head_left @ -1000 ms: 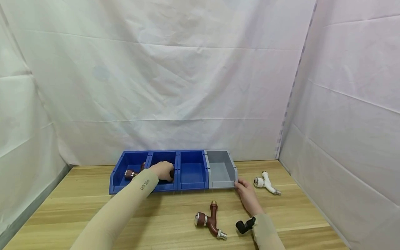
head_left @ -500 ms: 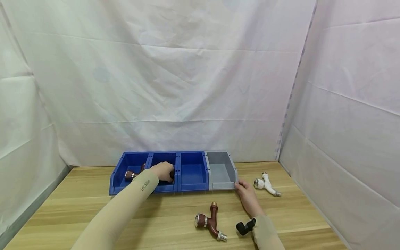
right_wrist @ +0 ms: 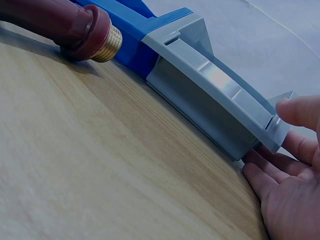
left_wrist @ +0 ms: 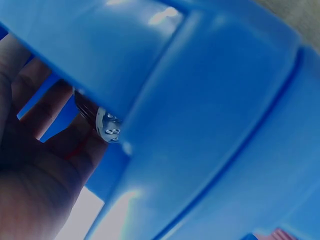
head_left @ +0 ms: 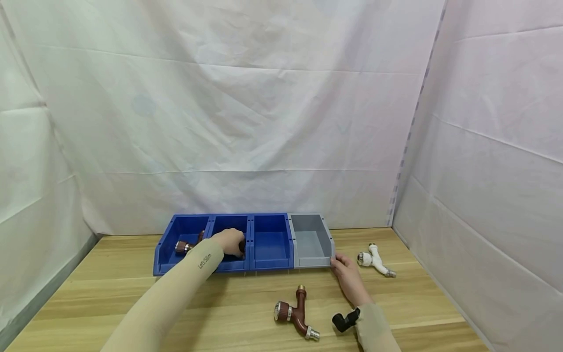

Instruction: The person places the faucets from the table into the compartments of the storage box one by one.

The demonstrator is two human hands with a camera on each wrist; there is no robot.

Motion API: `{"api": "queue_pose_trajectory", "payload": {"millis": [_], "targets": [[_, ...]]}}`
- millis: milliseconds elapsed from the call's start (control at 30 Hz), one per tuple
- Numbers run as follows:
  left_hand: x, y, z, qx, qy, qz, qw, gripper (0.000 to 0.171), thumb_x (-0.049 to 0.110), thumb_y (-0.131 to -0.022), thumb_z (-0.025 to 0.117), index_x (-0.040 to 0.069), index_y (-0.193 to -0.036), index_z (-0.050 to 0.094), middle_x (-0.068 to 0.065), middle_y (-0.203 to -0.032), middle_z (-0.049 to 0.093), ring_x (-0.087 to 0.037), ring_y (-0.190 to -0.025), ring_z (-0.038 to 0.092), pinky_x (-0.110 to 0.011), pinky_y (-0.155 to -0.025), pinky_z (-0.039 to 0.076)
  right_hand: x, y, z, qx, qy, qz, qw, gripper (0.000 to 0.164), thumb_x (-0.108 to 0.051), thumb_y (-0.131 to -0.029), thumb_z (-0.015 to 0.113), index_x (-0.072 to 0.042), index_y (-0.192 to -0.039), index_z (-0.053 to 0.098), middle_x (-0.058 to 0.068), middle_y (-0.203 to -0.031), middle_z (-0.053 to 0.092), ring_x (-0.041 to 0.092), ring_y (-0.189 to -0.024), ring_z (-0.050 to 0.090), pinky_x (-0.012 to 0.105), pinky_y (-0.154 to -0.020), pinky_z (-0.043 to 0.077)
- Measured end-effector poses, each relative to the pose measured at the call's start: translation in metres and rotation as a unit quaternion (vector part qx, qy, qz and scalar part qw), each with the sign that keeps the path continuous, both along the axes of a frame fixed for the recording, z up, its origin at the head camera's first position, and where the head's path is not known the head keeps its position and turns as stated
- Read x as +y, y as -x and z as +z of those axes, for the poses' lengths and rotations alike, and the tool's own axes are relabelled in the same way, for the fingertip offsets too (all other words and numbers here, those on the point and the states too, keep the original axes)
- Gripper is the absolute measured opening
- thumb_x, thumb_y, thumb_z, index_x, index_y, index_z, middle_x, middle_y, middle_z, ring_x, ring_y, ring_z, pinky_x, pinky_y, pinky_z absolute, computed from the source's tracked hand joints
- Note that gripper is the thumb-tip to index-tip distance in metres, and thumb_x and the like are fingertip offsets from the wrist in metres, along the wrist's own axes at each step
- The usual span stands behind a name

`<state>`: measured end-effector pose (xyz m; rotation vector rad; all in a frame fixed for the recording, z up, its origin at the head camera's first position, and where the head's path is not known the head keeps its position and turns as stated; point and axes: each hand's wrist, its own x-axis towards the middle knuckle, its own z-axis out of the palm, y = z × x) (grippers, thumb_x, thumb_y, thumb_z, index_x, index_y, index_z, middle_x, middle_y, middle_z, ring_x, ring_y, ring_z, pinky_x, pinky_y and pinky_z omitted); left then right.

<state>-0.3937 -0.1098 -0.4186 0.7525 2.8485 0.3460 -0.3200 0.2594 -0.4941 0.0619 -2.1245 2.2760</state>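
Left hand [head_left: 229,240]: grip curled on dark ribbed knob with shiny metal cap [left_wrist: 108,125], inside second blue plastic bin from left [head_left: 231,265]; remainder of item hidden. Right hand [head_left: 350,279]: grip pinching front corner of grey plastic bin [head_left: 311,261] at row's right end. Maroon tap with brass thread [head_left: 300,313], white tap with metal nozzle [head_left: 377,260]: lying apart on wood-grain surface [head_left: 246,313].
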Motion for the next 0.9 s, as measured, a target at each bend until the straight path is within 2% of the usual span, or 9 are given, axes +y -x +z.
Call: {"api": "queue_pose_trajectory", "payload": {"millis": [200,600,900], "targets": [[0.001,-0.005,0.007,0.000,0.004,0.003,1.0000,0.013,0.016,-0.079,0.081,0.016,-0.078,0.068,0.006,-0.075,0.060,-0.012,-0.067,0.057,-0.036,-0.066,0.051,0.000,0.000,0.000,0.006,-0.007,-0.003,1.000,0.046,-0.010,-0.100,0.049,0.016,-0.137,0.039,0.032,-0.139,0.041,0.017,-0.117,0.050,0.019,-0.091,0.043],[0.000,-0.001,-0.001,0.007,0.012,0.023,0.9996,0.015,0.019,-0.078,0.082,0.018,-0.080,0.067,0.006,-0.075,0.059,-0.012,-0.067,0.056,-0.036,-0.066,0.050,-0.002,0.000,0.002,-0.007,-0.011,0.001,1.000,0.047,-0.009,-0.101,0.047,0.015,-0.139,0.036,0.031,-0.142,0.038,0.029,-0.128,0.041,0.025,-0.098,0.039],[0.001,0.000,-0.003,0.003,0.012,0.028,0.9995,0.016,0.018,-0.079,0.081,0.017,-0.080,0.066,0.005,-0.076,0.059,-0.013,-0.068,0.056,-0.036,-0.066,0.050,-0.003,0.000,0.003,-0.010,-0.009,0.001,1.000,0.046,-0.009,-0.102,0.047,0.015,-0.140,0.035,0.031,-0.143,0.037,0.031,-0.130,0.038,0.022,-0.096,0.039]]}}
